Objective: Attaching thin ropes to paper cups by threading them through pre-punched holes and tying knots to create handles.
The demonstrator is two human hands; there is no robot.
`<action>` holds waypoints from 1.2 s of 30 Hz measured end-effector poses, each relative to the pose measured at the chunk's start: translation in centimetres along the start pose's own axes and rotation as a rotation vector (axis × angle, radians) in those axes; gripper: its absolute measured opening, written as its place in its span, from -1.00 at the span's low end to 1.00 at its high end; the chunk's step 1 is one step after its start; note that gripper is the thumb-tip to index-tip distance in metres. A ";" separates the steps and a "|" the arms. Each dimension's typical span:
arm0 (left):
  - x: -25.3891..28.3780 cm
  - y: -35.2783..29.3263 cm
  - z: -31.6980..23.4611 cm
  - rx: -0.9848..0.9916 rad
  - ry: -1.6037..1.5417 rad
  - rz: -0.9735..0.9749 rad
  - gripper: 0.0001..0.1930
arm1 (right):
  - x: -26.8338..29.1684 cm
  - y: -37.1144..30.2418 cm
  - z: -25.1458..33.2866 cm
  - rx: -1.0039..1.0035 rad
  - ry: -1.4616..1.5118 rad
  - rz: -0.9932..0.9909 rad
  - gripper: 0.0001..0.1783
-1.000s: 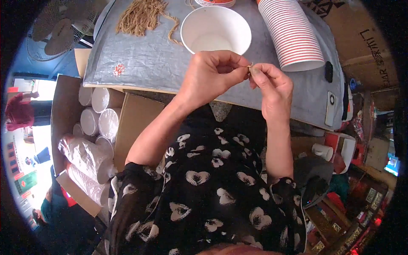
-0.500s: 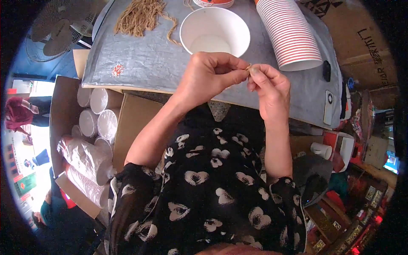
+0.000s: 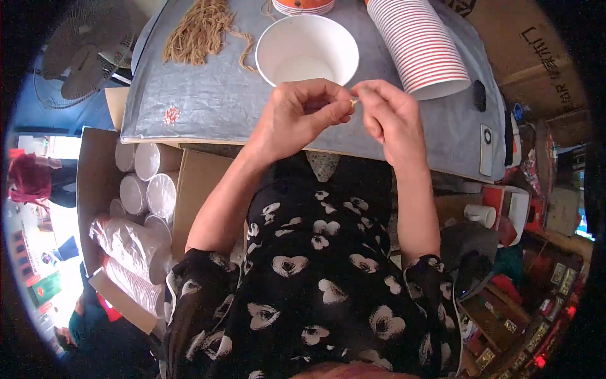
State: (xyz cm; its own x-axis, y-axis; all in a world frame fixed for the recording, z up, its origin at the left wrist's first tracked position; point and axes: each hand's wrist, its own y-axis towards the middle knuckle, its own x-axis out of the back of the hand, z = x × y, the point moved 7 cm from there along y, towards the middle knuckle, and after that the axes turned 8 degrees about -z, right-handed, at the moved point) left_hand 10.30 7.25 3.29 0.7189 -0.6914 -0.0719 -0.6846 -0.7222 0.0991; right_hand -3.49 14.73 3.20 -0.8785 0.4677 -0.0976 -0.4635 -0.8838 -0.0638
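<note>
My left hand [image 3: 300, 120] is closed in a pinch in front of the white paper tub [image 3: 271, 63]. Between its thumb and forefinger sticks out a small yellowish strand [image 3: 353, 103], too small to make out fully. My right hand [image 3: 394, 120] is right beside it, fingers bent and drawn together, the tips close to the strand. What the right fingertips hold, if anything, is hidden. Beyond the left hand lies a bundle of tan cord [image 3: 199, 31], one strand trailing toward the tub. The tub stands open side up.
A long stack of nested paper tubs [image 3: 423, 50] lies at the right, with a black object [image 3: 480, 96] and a phone-like white slab [image 3: 486, 150] nearby. Red-white bits [image 3: 171, 115] lie on the grey table cover [image 3: 214, 95]. A carton [image 3: 95, 164] with wrapped tubs stands below left.
Both hands have shifted slightly left in the view, along with the table. My right fingers have turned and bent over beside the left fingertips, and the yellowish strand shows more clearly.
</note>
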 end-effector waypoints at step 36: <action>-0.2 0.1 0.6 0.130 -0.113 0.026 -0.84 | -0.2 -0.9 -1.3 -0.099 0.162 0.080 -0.82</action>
State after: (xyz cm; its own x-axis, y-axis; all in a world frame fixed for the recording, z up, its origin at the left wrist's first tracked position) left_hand 9.99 7.28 2.71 0.6876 -0.7028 -0.1826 -0.7180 -0.6955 -0.0267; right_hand -2.71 15.48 1.95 -0.8783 0.3986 -0.2640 -0.3720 -0.9166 -0.1463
